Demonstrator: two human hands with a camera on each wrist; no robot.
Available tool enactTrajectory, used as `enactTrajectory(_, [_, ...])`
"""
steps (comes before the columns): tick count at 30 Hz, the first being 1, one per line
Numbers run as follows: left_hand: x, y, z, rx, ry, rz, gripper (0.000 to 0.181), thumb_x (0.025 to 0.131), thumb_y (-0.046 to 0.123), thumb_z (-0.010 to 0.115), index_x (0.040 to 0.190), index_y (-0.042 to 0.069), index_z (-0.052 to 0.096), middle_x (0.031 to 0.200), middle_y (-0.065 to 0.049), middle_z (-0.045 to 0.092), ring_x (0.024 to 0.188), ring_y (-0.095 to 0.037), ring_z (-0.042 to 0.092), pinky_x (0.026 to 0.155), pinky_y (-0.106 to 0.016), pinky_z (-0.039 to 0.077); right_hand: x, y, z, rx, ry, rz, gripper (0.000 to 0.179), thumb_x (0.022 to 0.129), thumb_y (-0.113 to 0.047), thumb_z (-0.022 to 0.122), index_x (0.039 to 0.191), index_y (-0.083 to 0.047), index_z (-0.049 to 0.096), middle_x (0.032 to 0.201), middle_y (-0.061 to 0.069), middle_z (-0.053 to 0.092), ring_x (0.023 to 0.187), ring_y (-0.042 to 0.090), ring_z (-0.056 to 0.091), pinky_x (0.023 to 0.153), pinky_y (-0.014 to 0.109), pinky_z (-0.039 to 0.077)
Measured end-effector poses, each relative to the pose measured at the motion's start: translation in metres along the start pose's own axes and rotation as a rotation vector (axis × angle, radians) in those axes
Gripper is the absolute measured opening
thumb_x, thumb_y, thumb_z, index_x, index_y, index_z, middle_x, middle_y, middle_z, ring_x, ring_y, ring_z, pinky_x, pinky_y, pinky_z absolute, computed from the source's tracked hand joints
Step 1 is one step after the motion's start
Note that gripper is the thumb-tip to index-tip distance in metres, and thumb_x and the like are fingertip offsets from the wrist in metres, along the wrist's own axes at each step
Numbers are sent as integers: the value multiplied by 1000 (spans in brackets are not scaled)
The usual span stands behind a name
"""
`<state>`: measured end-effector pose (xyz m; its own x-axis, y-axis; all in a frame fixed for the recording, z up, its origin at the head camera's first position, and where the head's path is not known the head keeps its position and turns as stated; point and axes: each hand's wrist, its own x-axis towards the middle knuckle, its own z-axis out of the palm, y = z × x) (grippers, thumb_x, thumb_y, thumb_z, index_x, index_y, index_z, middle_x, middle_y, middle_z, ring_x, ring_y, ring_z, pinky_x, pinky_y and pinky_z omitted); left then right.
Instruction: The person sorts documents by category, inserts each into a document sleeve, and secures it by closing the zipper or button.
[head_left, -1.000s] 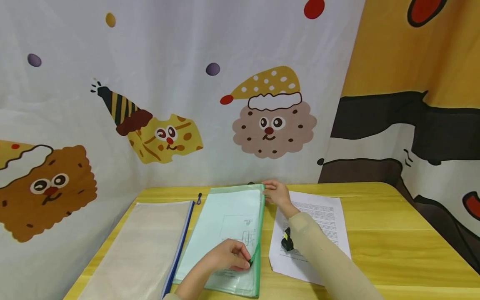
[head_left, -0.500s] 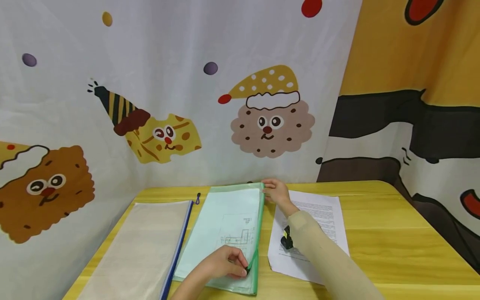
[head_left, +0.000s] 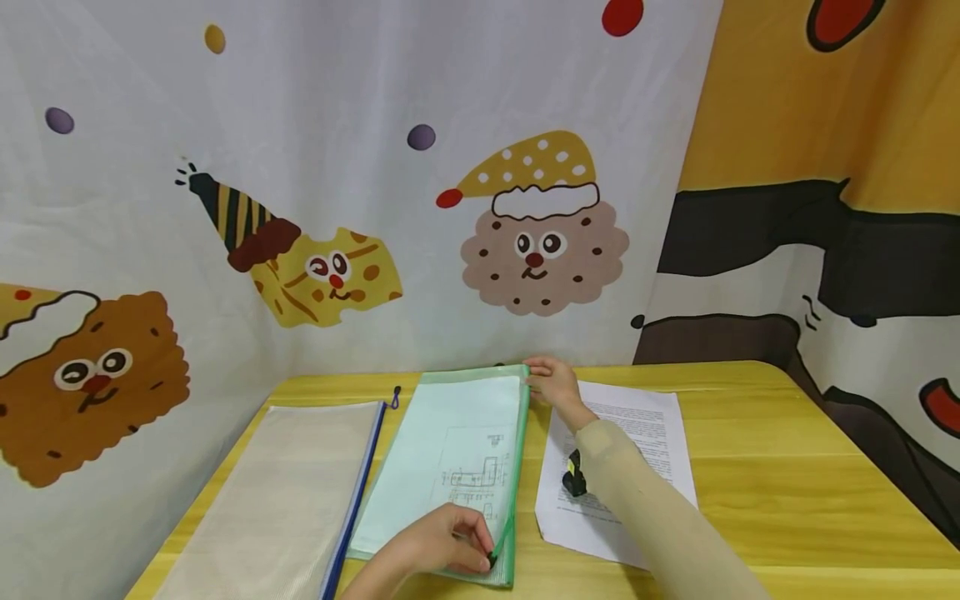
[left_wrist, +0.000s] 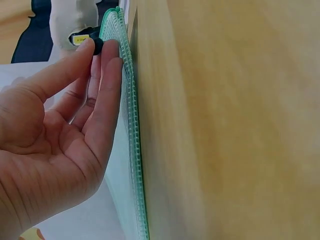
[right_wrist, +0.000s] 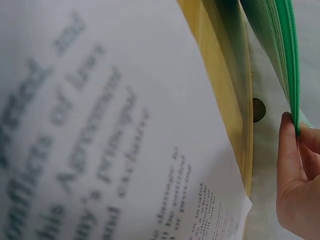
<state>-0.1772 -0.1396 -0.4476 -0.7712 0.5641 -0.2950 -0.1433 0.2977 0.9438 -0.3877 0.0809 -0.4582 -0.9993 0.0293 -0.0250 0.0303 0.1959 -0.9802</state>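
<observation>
A clear green zipper file bag (head_left: 420,442) lies on the table with printed sheets inside; a drawing shows through its cover. At its near right corner my left hand (head_left: 442,542) pinches the dark zipper pull (head_left: 492,561) between thumb and fingers. In the left wrist view the black pull (left_wrist: 98,47) sits at the thumb tip, beside the bag's meshed edge (left_wrist: 133,125). My right hand (head_left: 553,385) grips the far right corner of the bag. The right wrist view shows thumb and fingers on either side of the green zipper edge (right_wrist: 290,65).
A pale zipper bag with a blue zipper (head_left: 277,500) lies to the left. Printed paper (head_left: 667,467) lies under my right forearm, on the right. A printed curtain (head_left: 360,83) hangs behind the wooden table (head_left: 787,467).
My left hand has slid toward me along the bag's right edge, taking the zipper pull with it. More of the drawing is uncovered. My right hand stays at the far corner.
</observation>
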Motion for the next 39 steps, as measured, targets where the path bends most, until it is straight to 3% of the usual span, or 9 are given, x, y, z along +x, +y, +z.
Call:
enactTrajectory(5, [-4, -3, 1, -9, -42, 10, 20, 83, -3, 72, 96, -16, 63, 77, 6, 66, 72, -6, 63, 67, -18, 53, -3, -3, -2, 17, 6, -14, 32, 92, 1, 65, 123, -3, 67, 113, 11, 71, 81, 12, 68, 76, 34, 62])
enactTrajectory(12, [-11, -6, 2, 4, -102, 35, 19, 83, -2, 72, 94, -15, 63, 78, 5, 67, 70, -4, 62, 65, -15, 49, 3, 0, -3, 13, 2, 3, 32, 93, -1, 66, 124, -5, 67, 117, 14, 67, 85, 14, 67, 79, 38, 61])
enactTrajectory(14, [-13, -6, 2, -7, -136, 45, 21, 84, -2, 71, 95, -17, 62, 79, -1, 68, 69, -4, 61, 65, -15, 49, 5, 1, -3, 9, 4, 2, 32, 92, -1, 66, 124, -5, 67, 118, 14, 67, 83, 13, 67, 79, 38, 61])
enactTrajectory(16, [-14, -6, 1, -1, -175, 63, 21, 84, -3, 69, 96, -18, 62, 79, -15, 69, 69, -3, 61, 65, -14, 49, 6, 2, -2, 8, 6, 3, 32, 92, -2, 66, 124, -6, 68, 117, 14, 67, 82, 12, 66, 80, 39, 61])
enactTrajectory(18, [-16, -6, 1, 11, -206, 72, 20, 84, -3, 68, 97, -18, 62, 82, -18, 69, 69, -1, 60, 65, -13, 49, 7, 3, -2, 11, 7, 3, 32, 92, -2, 67, 124, -6, 68, 117, 14, 68, 81, 11, 66, 80, 39, 61])
enactTrajectory(20, [-17, -7, 0, 27, -235, 75, 20, 84, -3, 66, 97, -18, 62, 82, -16, 69, 69, 0, 59, 65, -13, 48, 7, 3, -3, 14, 7, 4, 32, 92, -2, 67, 124, -6, 68, 118, 14, 68, 81, 10, 66, 80, 39, 61])
enactTrajectory(24, [-19, -8, 2, 38, -266, 43, 20, 85, -1, 63, 98, -16, 62, 79, 7, 65, 68, 0, 57, 64, -13, 46, 5, 3, -4, 13, 6, 10, 33, 92, -2, 66, 125, -6, 67, 120, 15, 67, 84, 13, 66, 80, 38, 61])
enactTrajectory(31, [-23, -5, 5, 78, -300, 17, 17, 87, 5, 68, 94, -11, 64, 69, 11, 60, 58, 0, 47, 54, -13, 37, 5, 2, -5, 0, 7, 22, 33, 93, -1, 65, 125, -6, 67, 122, 16, 67, 85, 13, 66, 81, 40, 61])
enactTrajectory(39, [-27, -3, 6, 107, -359, 34, 28, 91, 11, 66, 95, -16, 60, 73, 14, 58, 64, 4, 50, 61, -10, 41, 6, 2, -6, -1, 9, 25, 32, 93, -1, 66, 124, -5, 67, 122, 16, 68, 80, 10, 65, 80, 39, 61])
